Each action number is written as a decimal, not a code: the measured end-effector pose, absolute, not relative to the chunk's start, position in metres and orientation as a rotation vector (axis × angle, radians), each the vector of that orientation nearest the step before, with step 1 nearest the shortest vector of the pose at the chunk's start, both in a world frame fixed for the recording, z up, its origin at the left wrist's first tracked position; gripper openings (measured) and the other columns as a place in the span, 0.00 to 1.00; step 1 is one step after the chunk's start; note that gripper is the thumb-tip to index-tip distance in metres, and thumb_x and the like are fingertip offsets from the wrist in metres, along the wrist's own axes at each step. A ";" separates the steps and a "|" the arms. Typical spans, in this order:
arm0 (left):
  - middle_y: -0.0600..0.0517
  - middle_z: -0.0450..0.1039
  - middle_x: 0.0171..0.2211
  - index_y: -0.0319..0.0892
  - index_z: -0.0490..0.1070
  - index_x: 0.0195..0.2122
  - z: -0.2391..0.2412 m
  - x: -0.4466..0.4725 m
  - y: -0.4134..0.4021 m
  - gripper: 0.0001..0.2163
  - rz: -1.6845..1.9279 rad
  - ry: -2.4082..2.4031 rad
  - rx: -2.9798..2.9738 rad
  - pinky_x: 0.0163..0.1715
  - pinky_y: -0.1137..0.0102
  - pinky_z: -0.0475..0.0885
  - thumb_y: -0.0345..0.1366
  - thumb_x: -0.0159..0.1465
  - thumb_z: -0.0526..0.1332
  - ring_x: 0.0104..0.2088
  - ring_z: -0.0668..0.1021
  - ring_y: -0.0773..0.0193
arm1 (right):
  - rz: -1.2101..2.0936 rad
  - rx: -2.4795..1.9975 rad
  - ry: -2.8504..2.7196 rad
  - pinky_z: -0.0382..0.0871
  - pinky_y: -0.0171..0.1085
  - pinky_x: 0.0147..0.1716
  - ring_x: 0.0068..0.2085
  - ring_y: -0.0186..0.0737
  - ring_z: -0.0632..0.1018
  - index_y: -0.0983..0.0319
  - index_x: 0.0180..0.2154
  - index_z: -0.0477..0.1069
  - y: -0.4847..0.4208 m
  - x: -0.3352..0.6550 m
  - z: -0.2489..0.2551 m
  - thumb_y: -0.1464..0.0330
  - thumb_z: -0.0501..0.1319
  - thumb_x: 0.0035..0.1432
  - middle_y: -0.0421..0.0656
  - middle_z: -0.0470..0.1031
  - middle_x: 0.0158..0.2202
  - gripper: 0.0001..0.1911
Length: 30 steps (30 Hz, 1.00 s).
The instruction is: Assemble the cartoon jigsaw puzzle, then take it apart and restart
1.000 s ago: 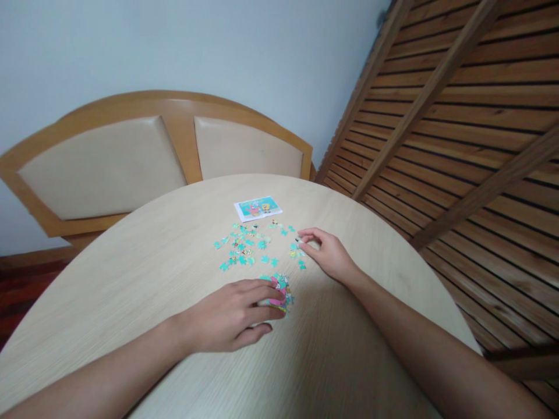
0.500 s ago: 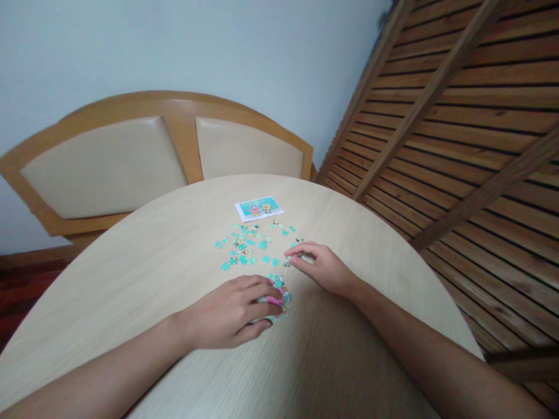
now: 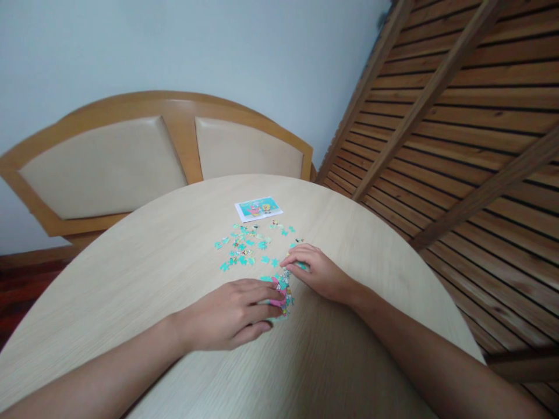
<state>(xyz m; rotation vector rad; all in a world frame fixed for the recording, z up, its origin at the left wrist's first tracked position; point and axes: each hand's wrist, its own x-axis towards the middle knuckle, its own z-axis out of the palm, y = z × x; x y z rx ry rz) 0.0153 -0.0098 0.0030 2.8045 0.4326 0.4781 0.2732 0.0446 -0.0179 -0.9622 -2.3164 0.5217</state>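
Observation:
My left hand (image 3: 231, 311) lies with its fingers apart over a partly joined jigsaw puzzle (image 3: 287, 293) in teal, pink and yellow. Its fingertips rest on the joined part and cover some of it. Just beyond the upper edge of that part, my right hand (image 3: 321, 273) has thumb and forefinger together at a small puzzle piece (image 3: 285, 269), mostly hidden by the fingertips. Loose teal and yellow puzzle pieces (image 3: 262, 245) lie scattered face up past both hands.
A picture card (image 3: 259, 208) with cartoon figures lies beyond the loose pieces on the round, pale wooden table (image 3: 131, 262). Behind the table stands a padded wooden backrest (image 3: 187, 137) against the wall. Slatted wood (image 3: 437, 116) runs along the right side.
My right hand has moved slightly down and left, closer to the joined part. The fingers of my left hand have shifted a little, showing more of the puzzle's upper edge.

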 end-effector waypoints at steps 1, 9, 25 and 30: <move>0.45 0.74 0.58 0.42 0.71 0.56 0.003 0.015 -0.010 0.12 0.483 0.429 2.802 0.62 0.57 0.70 0.35 0.74 0.55 0.61 0.74 0.54 | 0.529 -0.968 -2.312 0.64 0.47 0.55 0.49 0.44 0.77 0.57 0.42 0.79 0.044 0.272 -0.018 0.69 0.61 0.67 0.42 0.83 0.42 0.07; 0.45 0.73 0.59 0.42 0.71 0.55 0.003 0.016 -0.010 0.12 0.476 0.425 2.799 0.62 0.56 0.70 0.35 0.74 0.55 0.61 0.74 0.53 | 0.564 -1.026 -2.287 0.65 0.47 0.54 0.48 0.45 0.78 0.57 0.38 0.80 0.041 0.267 -0.016 0.65 0.66 0.63 0.42 0.83 0.40 0.04; 0.45 0.74 0.58 0.42 0.71 0.55 0.005 0.016 -0.010 0.12 0.472 0.429 2.805 0.61 0.56 0.70 0.35 0.74 0.55 0.60 0.74 0.53 | 0.552 -1.022 -2.313 0.63 0.49 0.56 0.50 0.45 0.76 0.57 0.39 0.79 0.034 0.267 -0.010 0.70 0.66 0.60 0.42 0.81 0.41 0.05; 0.45 0.74 0.57 0.42 0.71 0.55 0.004 0.016 -0.010 0.12 0.484 0.434 2.811 0.61 0.57 0.71 0.35 0.73 0.56 0.60 0.74 0.54 | 0.653 -1.064 -2.164 0.70 0.42 0.49 0.45 0.42 0.80 0.58 0.41 0.80 0.039 0.268 -0.010 0.69 0.62 0.64 0.43 0.83 0.40 0.08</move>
